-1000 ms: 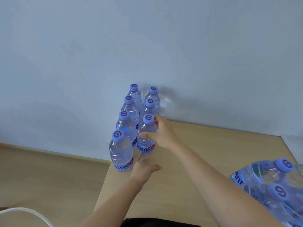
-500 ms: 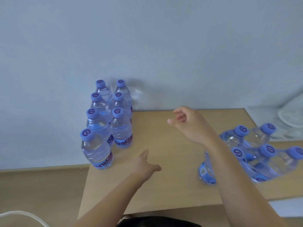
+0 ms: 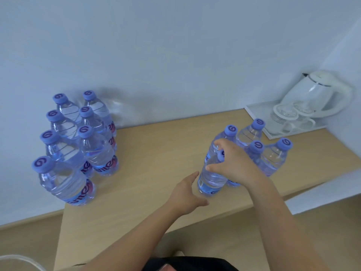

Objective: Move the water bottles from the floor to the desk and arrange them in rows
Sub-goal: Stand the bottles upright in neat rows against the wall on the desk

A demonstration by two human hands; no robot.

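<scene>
Landmark for all positions: the wooden desk (image 3: pixel 156 153), set against a pale wall.

At the desk's left end, seven water bottles (image 3: pixel 97 151) with blue caps stand upright in two rows running from the front edge back to the wall. The left row holds four, the right row three; neighbours touch or stand just beside one another. The front bottle of the left row (image 3: pixel 64 180) stands at the desk's front left corner.

Over the middle of the desk, near its front edge, the left hand (image 3: pixel 185 194) is open, fingers extended, palm clear of any object. Its fingertips lie just beside the nearest bottle (image 3: pixel 212 177) of a second cluster.

At right of centre, the right hand (image 3: pixel 234 165) is cupped over the top of that nearest bottle, fingers curled about its neck and cap. Whether the grip is fully closed cannot be told. The bottle's base rests on the desk.

Behind the right hand, four further bottles (image 3: pixel 271 155) stand upright, tightly grouped.

At the desk's far right rear corner, a white tray (image 3: pixel 256 112) carries a white kettle (image 3: pixel 320 94) and glass cups (image 3: pixel 287 118).
</scene>
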